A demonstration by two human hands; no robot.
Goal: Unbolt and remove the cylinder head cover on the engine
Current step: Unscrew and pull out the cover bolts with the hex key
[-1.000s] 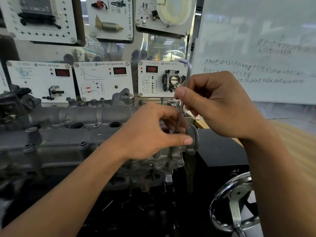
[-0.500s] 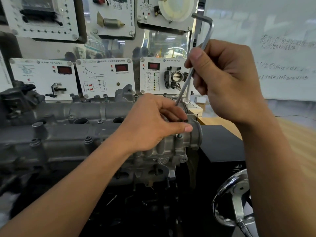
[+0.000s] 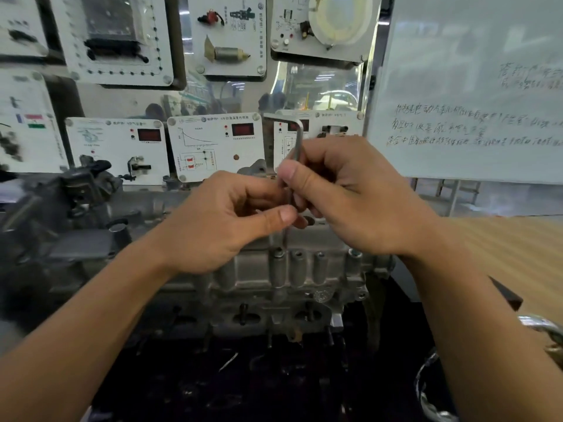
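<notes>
Both the right hand and left hand pinch the upright hex key, tip at a bolt on the near edge of the cylinder head cover: rigid casting, probably heavy, best lifted by both ends.

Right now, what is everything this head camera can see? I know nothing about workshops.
engine: one, grey metal, centre, below the hands.
hex key: one, silver, upright between both hands, tip down at the engine's near edge.
display panels: about eight, white, wall behind.
whiteboard: one, white with handwriting, upper right.
tabletop: one, light wood, right.
handwheel: one, chrome, lower right, partly hidden.
left hand: pinches the hex key's lower shaft.
right hand: grips the hex key higher up.
</notes>
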